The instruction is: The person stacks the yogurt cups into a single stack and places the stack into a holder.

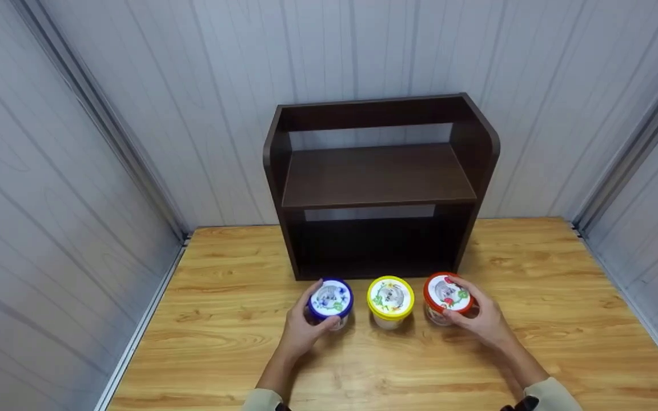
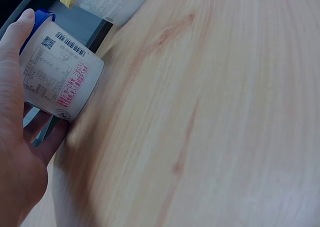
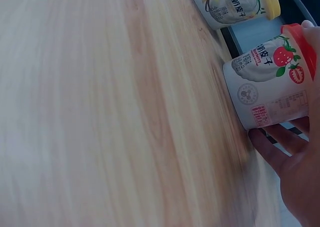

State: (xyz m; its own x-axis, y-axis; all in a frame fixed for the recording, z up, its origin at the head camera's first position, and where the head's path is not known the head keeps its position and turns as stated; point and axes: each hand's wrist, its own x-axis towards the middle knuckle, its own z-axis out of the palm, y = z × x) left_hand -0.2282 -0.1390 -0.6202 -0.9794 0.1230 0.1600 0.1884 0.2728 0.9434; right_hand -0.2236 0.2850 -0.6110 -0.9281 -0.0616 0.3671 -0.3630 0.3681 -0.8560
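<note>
Three printed, lidded cups stand in a row on the wooden table. My left hand (image 1: pixel 300 331) grips the blue-lidded cup (image 1: pixel 330 298) at the left end, thumb and fingers on opposite sides of it. In the left wrist view that blue-lidded cup (image 2: pixel 62 72) shows a barcode and red print. At the right end, my right hand (image 1: pixel 484 321) grips the red-lidded cup (image 1: pixel 448 293) the same way. Strawberries are printed on the side of this red-lidded cup (image 3: pixel 272 82) in the right wrist view. Between them stands the yellow-lidded cup (image 1: pixel 390 298), touched by neither hand.
Just behind the cups stands a dark brown two-tier shelf (image 1: pixel 380 174) with raised side panels. Pale panelled walls (image 1: pixel 237 68) enclose the table (image 1: pixel 220 342) at the back and both sides.
</note>
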